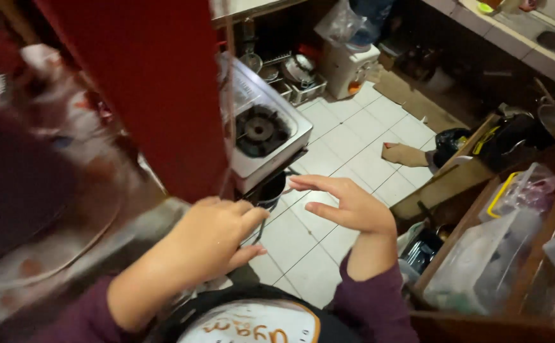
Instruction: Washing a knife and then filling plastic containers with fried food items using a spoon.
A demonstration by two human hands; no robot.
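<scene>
— While the left hand (pixel 211 238) curls at the red panel's (pixel 157 82) lower edge, is it gripping?
— Can't tell; fingers bent, perhaps steadying it. The right hand (pixel 347 203), at three o'clock, hovers with fingers spread, holding nothing.
— Beyond?
— At twelve o'clock, a white gas stove (pixel 265 133) stands on its shelf, above the tiled floor (pixel 354 146).
</scene>
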